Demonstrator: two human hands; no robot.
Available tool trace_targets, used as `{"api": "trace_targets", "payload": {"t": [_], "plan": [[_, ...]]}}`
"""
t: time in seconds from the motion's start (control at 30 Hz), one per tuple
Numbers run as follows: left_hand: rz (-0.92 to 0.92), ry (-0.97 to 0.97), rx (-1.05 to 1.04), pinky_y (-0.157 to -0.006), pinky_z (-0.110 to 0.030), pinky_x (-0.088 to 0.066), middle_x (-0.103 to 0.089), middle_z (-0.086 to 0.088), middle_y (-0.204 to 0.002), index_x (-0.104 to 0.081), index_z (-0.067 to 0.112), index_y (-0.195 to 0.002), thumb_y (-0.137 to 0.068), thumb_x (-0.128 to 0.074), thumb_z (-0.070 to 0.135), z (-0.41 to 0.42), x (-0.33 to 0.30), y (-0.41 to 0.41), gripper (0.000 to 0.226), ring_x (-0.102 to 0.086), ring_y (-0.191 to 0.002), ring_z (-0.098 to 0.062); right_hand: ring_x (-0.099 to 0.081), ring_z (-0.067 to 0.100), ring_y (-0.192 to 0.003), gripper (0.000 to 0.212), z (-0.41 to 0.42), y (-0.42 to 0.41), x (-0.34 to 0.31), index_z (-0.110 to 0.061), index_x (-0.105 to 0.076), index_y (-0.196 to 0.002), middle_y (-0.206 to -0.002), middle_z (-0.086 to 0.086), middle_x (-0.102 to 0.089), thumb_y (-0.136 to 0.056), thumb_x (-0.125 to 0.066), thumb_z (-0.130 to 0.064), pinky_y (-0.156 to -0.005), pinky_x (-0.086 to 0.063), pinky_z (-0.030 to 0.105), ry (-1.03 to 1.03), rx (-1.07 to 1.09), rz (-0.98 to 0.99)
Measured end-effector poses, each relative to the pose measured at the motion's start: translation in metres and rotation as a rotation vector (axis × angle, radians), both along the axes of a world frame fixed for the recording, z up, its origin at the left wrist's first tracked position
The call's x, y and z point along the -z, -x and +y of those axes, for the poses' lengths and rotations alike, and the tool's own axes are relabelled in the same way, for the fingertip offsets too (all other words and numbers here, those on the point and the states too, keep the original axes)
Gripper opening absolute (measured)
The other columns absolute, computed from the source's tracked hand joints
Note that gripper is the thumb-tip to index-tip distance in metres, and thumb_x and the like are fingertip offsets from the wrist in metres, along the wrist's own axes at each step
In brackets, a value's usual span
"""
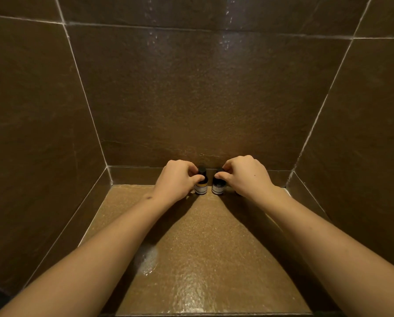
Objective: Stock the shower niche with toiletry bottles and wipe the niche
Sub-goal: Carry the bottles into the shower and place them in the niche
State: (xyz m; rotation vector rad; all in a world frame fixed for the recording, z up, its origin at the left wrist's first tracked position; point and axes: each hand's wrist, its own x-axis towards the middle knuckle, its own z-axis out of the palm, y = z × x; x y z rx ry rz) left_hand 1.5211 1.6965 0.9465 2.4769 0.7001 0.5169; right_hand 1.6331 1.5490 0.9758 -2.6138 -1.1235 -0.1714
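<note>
While both arms reached deep into the brown tiled niche (pixel 205 248), the scene stood thus:
Left hand (pixel 176 178): fingers pinched on the dark cap of the left bottle (pixel 201 184).
Right hand (pixel 244 173): fingers closed on the cap of the right bottle (pixel 218 186).
Bottles: upright, just beside each other, near the back wall (pixel 202 99).
Niche floor: wet sheen, a pale foamy patch (pixel 146 259) toward the front.
</note>
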Motion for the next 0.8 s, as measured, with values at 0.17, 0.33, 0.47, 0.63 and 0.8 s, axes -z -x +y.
{"api": "trace_targets", "payload": {"t": [0.17, 0.33, 0.47, 0.63, 0.8], "plan": [[0.015, 0.044, 0.018, -0.062, -0.029, -0.063, -0.073, 0.004, -0.097, -0.069, 0.021, -0.119, -0.088, -0.07, 0.039, -0.006, -0.005, 0.007, 0.036, -0.071, -0.062, -0.005, -0.069, 0.017, -0.095, 0.051, -0.002, 0.001, 0.003, -0.02, -0.068, -0.122, -0.108, 0.001, -0.074, -0.086, -0.064, -0.055, -0.077, -0.058, 0.032, -0.016, 0.012, 0.049], [-0.104, 0.196, 0.0, -0.056, -0.036, -0.064, -0.074, 0.001, -0.098, -0.07, 0.018, -0.118, -0.09, -0.069, 0.031, -0.015, -0.017, 0.035, 0.031, -0.074, -0.063, -0.009, -0.067, 0.009, -0.092, 0.044, -0.02, 0.014, 0.002, -0.023, -0.069, -0.121, -0.109, -0.004, -0.074, -0.086, -0.067, -0.049, -0.081, -0.06, 0.033, -0.108, 0.036, 0.162], [-0.199, 0.414, 0.043, -0.06, -0.036, -0.064, -0.071, 0.006, -0.095, -0.068, 0.022, -0.116, -0.09, -0.068, 0.025, -0.051, -0.019, 0.095, 0.026, -0.075, -0.07, -0.011, -0.064, -0.003, -0.076, 0.029, -0.063, 0.058, 0.005, -0.028, -0.072, -0.114, -0.092, -0.017, -0.068, -0.088, -0.067, -0.04, -0.064, -0.052, 0.012, -0.194, 0.002, 0.355], [-0.307, 0.571, 0.116, -0.056, -0.02, -0.058, -0.075, -0.01, -0.083, -0.075, 0.017, -0.096, -0.08, -0.073, 0.013, -0.107, 0.01, 0.179, 0.017, -0.074, -0.059, -0.016, -0.067, -0.008, -0.081, 0.017, -0.117, 0.134, 0.027, -0.037, -0.072, -0.1, -0.086, -0.014, -0.073, -0.084, -0.067, -0.039, -0.064, -0.054, 0.012, -0.224, -0.111, 0.644], [-0.251, 0.743, 0.075, -0.057, -0.023, -0.059, -0.075, -0.009, -0.066, -0.08, 0.025, -0.079, -0.066, -0.081, 0.032, -0.131, 0.056, 0.244, 0.015, -0.073, -0.053, -0.022, -0.068, 0.015, -0.067, 0.011, -0.156, 0.177, 0.056, -0.029, -0.078, -0.078, -0.076, 0.002, -0.074, -0.075, -0.073, -0.038, -0.067, -0.055, 0.03, -0.116, -0.1, 0.91]]}}
